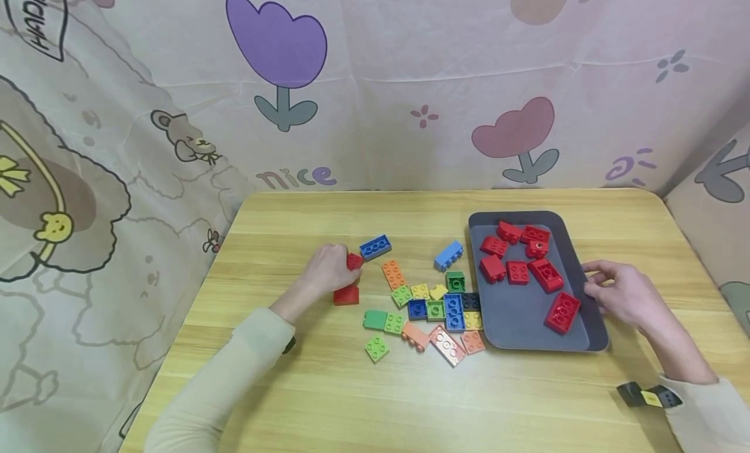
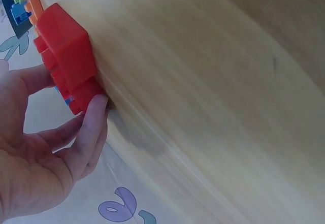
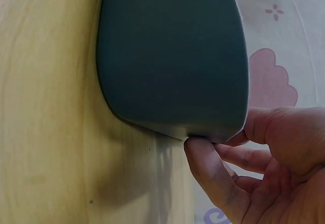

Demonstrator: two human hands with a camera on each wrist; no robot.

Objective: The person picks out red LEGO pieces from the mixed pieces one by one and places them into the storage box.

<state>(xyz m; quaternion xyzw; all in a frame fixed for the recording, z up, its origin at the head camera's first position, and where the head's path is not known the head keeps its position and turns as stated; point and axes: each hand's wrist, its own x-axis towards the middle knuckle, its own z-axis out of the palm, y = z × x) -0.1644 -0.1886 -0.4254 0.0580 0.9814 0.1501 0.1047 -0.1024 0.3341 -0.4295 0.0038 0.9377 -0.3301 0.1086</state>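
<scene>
My left hand [image 1: 331,268] pinches a red toy brick [image 1: 354,261] on the left side of the table. Just in front of it sits another red brick [image 1: 346,295]. In the left wrist view, thumb and fingertips hold the studded red piece [image 2: 91,97], and a taller red brick [image 2: 68,41] overlaps it. Over at the right, my right hand [image 1: 624,293] holds the edge of a dark grey tray [image 1: 515,341]. The right wrist view has its digits on either side of the tray wall [image 3: 172,71]. Several red bricks [image 1: 517,273] lie inside the tray.
Loose bricks spread left of the tray: a blue brick [image 1: 375,247] at the back, a light blue one [image 1: 448,255], an orange one [image 1: 393,274], and a lime green one [image 1: 377,349] nearest the front. A printed cloth [image 1: 375,140] hangs behind the wooden table [image 1: 410,407].
</scene>
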